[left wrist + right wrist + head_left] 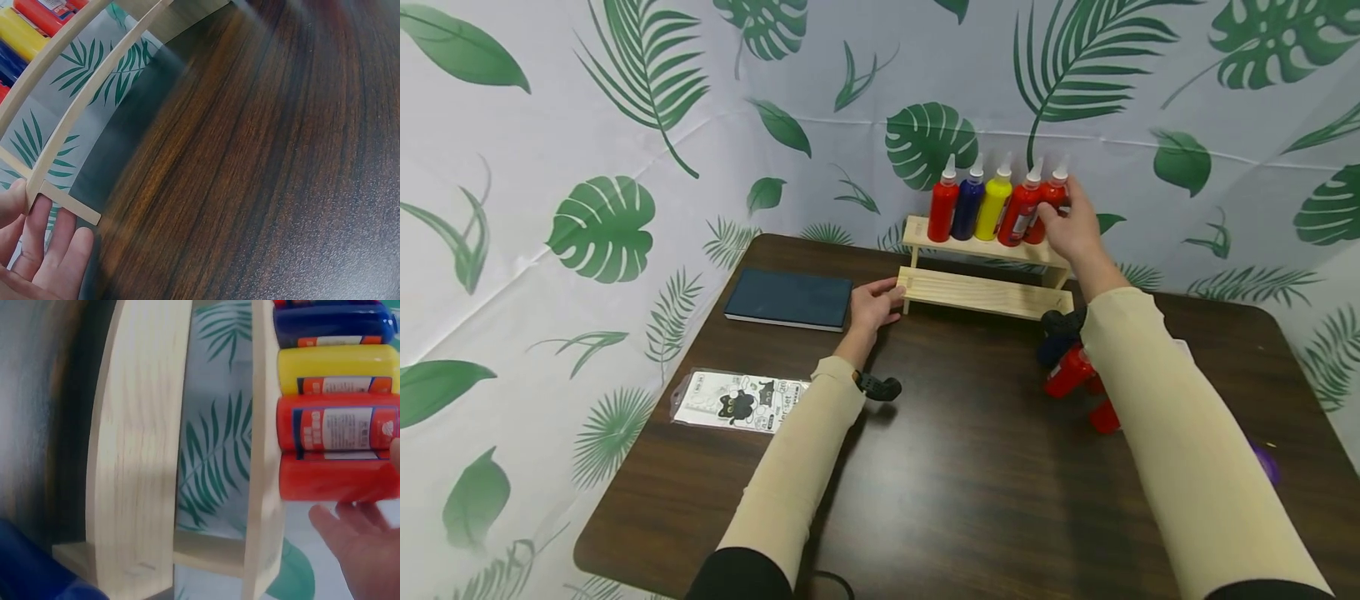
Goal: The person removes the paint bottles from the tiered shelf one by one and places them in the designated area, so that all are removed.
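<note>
A two-tier wooden shelf point(985, 292) stands at the back of the table. On its upper tier several squeeze bottles with white nozzles stand in a row: a red bottle point(943, 204) at the left end, then a blue bottle point(967, 204), a yellow bottle point(993, 208) and two more red ones. My right hand point(1078, 237) grips the red bottle at the right end point(337, 478), thumb in front and fingers at its far side. With thumb above and fingers below, my left hand point(872, 307) holds the lower tier's left end point(37, 181).
Partly hidden under my right forearm, more red bottles point(1067, 372) and a dark blue bottle point(37, 565) lie on the table point(955, 467). A dark blue book point(790, 297) and a packaged ruler set point(737, 402) lie left. A leaf-print cloth point(820, 75) hangs behind.
</note>
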`<state>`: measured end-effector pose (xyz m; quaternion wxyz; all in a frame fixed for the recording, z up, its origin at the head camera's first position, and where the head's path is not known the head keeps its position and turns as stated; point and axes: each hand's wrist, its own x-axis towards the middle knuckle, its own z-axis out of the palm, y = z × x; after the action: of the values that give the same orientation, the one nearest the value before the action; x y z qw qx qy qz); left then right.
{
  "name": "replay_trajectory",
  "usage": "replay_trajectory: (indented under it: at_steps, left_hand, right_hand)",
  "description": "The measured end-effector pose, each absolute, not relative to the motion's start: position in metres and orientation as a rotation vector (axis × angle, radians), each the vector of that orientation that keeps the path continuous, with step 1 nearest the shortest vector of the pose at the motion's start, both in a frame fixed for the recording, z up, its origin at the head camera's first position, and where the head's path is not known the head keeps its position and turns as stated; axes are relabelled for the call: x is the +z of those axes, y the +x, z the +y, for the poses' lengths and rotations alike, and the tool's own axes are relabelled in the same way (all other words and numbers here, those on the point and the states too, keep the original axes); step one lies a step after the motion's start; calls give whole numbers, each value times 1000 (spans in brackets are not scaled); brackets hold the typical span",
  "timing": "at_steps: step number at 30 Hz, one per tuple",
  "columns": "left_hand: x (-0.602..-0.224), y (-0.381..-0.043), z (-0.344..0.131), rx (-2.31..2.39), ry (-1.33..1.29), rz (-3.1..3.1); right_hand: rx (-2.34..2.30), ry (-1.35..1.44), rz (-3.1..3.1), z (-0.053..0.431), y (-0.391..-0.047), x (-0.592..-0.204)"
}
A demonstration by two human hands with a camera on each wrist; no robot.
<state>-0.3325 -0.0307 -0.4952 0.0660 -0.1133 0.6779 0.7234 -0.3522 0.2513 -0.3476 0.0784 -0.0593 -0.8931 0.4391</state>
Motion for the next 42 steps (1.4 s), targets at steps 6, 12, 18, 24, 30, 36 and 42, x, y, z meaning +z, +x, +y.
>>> replay_trajectory:
  at_steps: [6, 12, 18, 24, 30, 36, 42]
  left_hand:
    - [-495, -332, -29, 2175, -338, 2043]
    - [-493, -332, -30, 2179, -339, 2032]
    - [-493, -332, -29, 2175, -320, 2045]
    - [-494, -332, -29, 2176, -323, 2045]
    - [-493, -332, -30, 2182, -325, 2035]
    - [-493, -332, -30, 2178, -326, 2025]
    - [-492, -332, -30, 2176, -323, 2032]
  right_hand:
    - [1220, -338, -2667, 250, -346, -347]
    - [1242, -397, -2664, 249, -341, -345]
    - [1194, -388, -2673, 251, -330, -332]
    - [1306, -279, -2643, 249, -294, -307]
    - [1394, -170, -2655, 249, -235, -294]
    - [1293, -113, -2683, 255, -173, -311]
    - [1237, -167, -2617, 256, -127, -357]
